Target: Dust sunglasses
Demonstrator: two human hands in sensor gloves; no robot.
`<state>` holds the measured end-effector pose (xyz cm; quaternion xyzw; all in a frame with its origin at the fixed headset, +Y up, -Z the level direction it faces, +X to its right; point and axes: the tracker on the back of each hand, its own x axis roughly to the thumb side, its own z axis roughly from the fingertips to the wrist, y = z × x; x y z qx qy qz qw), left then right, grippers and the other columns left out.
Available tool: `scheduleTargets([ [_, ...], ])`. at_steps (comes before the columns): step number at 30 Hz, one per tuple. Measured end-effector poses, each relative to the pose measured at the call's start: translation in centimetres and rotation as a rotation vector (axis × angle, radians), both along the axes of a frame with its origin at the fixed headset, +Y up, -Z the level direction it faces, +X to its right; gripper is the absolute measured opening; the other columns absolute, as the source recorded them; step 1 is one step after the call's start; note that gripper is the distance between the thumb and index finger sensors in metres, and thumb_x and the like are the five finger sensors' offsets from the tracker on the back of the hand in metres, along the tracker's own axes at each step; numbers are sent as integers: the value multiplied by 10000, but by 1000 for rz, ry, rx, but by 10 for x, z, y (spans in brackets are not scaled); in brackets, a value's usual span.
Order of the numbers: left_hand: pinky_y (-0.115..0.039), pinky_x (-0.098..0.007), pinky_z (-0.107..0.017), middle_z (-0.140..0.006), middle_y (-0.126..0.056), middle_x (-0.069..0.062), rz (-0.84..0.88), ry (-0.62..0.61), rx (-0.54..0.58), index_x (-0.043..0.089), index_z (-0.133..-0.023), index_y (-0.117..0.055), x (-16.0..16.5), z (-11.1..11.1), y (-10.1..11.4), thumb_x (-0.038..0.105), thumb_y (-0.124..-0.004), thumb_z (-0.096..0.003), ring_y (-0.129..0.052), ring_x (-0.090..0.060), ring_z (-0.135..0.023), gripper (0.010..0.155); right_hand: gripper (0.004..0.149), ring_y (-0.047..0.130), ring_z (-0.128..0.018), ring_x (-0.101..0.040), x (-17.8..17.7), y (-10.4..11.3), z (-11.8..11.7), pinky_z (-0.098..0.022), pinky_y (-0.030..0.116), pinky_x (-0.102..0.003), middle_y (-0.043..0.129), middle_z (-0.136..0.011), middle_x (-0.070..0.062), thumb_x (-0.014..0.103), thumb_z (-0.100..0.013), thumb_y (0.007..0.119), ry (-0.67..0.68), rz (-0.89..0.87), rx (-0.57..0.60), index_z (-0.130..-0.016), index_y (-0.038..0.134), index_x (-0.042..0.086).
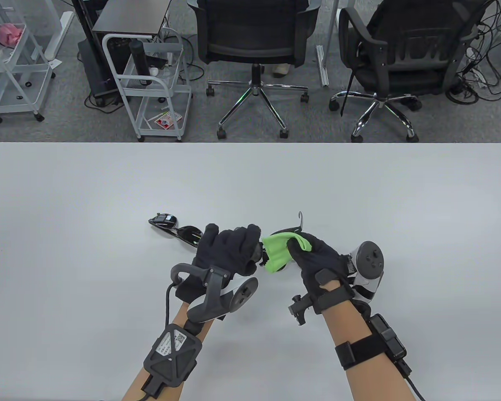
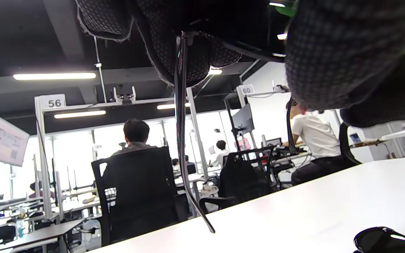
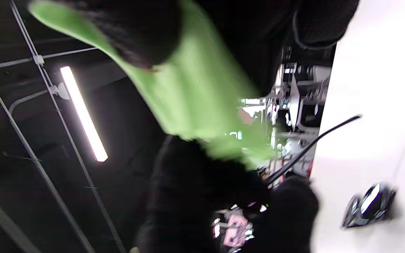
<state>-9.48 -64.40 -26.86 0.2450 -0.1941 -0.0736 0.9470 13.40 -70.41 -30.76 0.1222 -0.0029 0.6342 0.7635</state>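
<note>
— Left hand (image 1: 227, 250) curls round one pair of sunglasses (image 1: 288, 229), up off the table (image 1: 359, 188). What is the right hand (image 1: 317, 259) doing?

— It pinches a green cloth (image 1: 277, 248) and presses it on the glasses, right beside the left hand.

— So which step is this?

— I think the wiping is going on now. An arm of the glasses pokes out past the cloth.

— And the other sunglasses (image 1: 175, 227)?

— They lie on the table, just beyond the left hand. Nobody touches them.

— What comes next?

— Maybe rub each lens softly, holding the frame steady, then swap pairs.
</note>
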Motion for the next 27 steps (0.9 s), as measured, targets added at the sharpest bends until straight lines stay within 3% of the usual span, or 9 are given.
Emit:
scheduleTargets([
  [2, -640, -497, -775, -980, -758, 157, -19, 1, 23, 373, -1050, -543, 1, 2, 0, 628, -951, -265, -926, -86, -847, 921, 452, 982, -704, -287, -2, 1, 1, -611, 707, -587, 934, -830, -60, 252, -412, 890, -9, -7, -11, -856, 851, 177],
  [4, -641, -500, -773, -977, -761, 152, -32, -6, 34, 367, -1049, -547, 3, 4, 0, 623, -956, -266, -929, -89, -843, 920, 432, 996, -638, -265, -2, 3, 3, -599, 725, -569, 945, -769, -55, 254, -390, 938, -56, 31, -6, -808, 858, 179],
  [7, -645, -499, -771, -976, -764, 149, -37, -14, 31, 360, -1048, -549, 6, 5, -2, 622, -954, -263, -933, -92, -843, 921, 389, 1031, -480, -215, -1, 4, 8, -566, 772, -540, 996, -602, -28, 381, -350, 1013, -198, 107, -19, -674, 911, 192],
  [10, -646, -497, -771, -978, -765, 151, -16, -22, 25, 363, -1050, -546, 7, 6, 0, 629, -948, -263, -934, -89, -844, 923, 387, 1043, -424, -199, 1, 8, 11, -549, 794, -525, 1015, -543, -15, 466, -365, 973, -246, 114, 3, -632, 936, 189],
  [14, -642, -500, -772, -981, -765, 145, -12, -18, 20, 359, -1053, -549, 7, 7, 1, 627, -947, -265, -933, -95, -842, 922, 400, 1063, -480, -232, 6, 6, 7, -562, 786, -536, 1042, -601, -45, 448, -420, 866, -187, 78, -6, -685, 963, 165],
  [17, -639, -504, -771, -981, -763, 140, -32, -12, 19, 353, -1053, -548, 3, 7, -1, 623, -950, -266, -932, -100, -839, 924, 431, 1033, -634, -280, 5, 2, 1, -577, 748, -573, 992, -765, -70, 311, -412, 890, -14, 42, -26, -814, 898, 155],
  [20, -634, -510, -771, -980, -761, 135, -32, -16, 30, 346, -1053, -547, 3, 9, 0, 613, -956, -270, -927, -105, -838, 923, 440, 1015, -614, -278, 2, 4, 1, -576, 739, -577, 968, -747, -72, 261, -384, 933, -38, 67, -16, -806, 876, 154],
  [23, -634, -508, -771, -982, -759, 137, -61, -29, 47, 350, -1054, -544, 8, 12, -1, 617, -951, -269, -927, -100, -840, 923, 404, 1043, -469, -215, 4, 8, 7, -550, 781, -545, 1006, -595, -24, 395, -346, 1013, -180, 180, 0, -674, 913, 182],
  [27, -639, -503, -771, -986, -757, 141, -49, -28, 36, 355, -1056, -540, 10, 11, -1, 625, -942, -267, -929, -98, -840, 925, 394, 1058, -404, -200, 7, 6, 10, -536, 804, -528, 1034, -528, -25, 487, -386, 931, -230, 144, -20, -628, 953, 177],
])
